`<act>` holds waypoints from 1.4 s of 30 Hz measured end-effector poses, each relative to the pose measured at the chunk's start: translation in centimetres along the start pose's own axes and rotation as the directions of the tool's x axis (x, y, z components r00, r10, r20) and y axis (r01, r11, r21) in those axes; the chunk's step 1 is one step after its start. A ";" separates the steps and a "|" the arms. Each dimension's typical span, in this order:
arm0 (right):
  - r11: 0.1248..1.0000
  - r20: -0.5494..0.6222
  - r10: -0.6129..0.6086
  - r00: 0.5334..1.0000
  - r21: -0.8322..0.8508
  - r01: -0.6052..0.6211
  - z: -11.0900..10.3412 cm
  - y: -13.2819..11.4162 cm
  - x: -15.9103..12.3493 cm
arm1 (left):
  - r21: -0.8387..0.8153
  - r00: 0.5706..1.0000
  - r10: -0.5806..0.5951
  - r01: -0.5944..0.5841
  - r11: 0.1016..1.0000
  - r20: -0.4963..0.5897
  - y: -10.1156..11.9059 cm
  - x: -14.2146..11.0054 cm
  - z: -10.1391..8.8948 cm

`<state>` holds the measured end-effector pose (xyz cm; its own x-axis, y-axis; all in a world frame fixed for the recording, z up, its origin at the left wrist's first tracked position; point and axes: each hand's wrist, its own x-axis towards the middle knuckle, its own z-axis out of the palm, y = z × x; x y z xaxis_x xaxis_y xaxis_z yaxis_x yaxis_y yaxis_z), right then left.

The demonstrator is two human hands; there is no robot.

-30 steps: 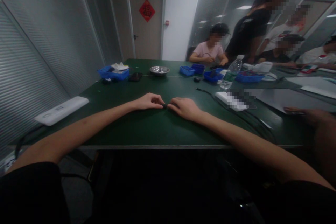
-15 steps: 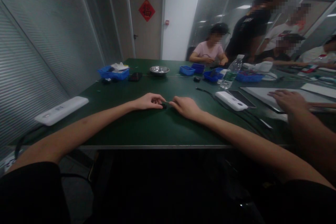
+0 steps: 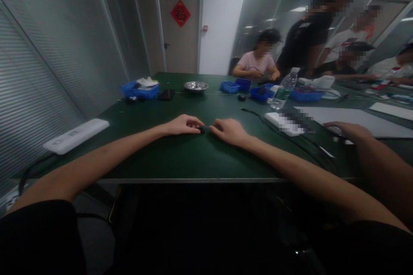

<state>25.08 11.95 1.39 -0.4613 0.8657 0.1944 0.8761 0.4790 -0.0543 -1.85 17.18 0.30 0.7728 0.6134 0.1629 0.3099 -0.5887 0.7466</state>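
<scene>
Both my arms reach out over a dark green table [image 3: 193,159]. My left hand [image 3: 183,124] rests on the tabletop with its fingers pinched together on a small black part [image 3: 203,128]. My right hand [image 3: 228,131] meets it from the other side, fingers closed on the same small part. The part is tiny and dark, and its shape is hard to make out between the fingertips.
A white power strip [image 3: 75,135] lies at the left edge, another [image 3: 278,120] to the right with a cable. Blue bins [image 3: 140,89], a metal bowl [image 3: 195,86] and a water bottle [image 3: 284,89] stand farther back. A neighbour's hand [image 3: 350,130] rests at right; several people sit beyond.
My hands have stayed together on the small part, the fingertips closing up slightly. The neighbour's hand at right has shifted down and right from the white sheets.
</scene>
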 end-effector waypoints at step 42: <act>0.998 0.037 0.036 0.999 0.055 -0.038 -0.3 0.7 0.0 | 0.398 0.532 -0.280 0.817 0.416 -0.800 -13.0 -11.5 -16.7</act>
<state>25.75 12.23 1.69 -0.4344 0.8871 0.1557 0.8840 0.4531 -0.1152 -24.04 26.55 -0.45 -0.1186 0.9116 0.3936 0.9812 0.0467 0.1873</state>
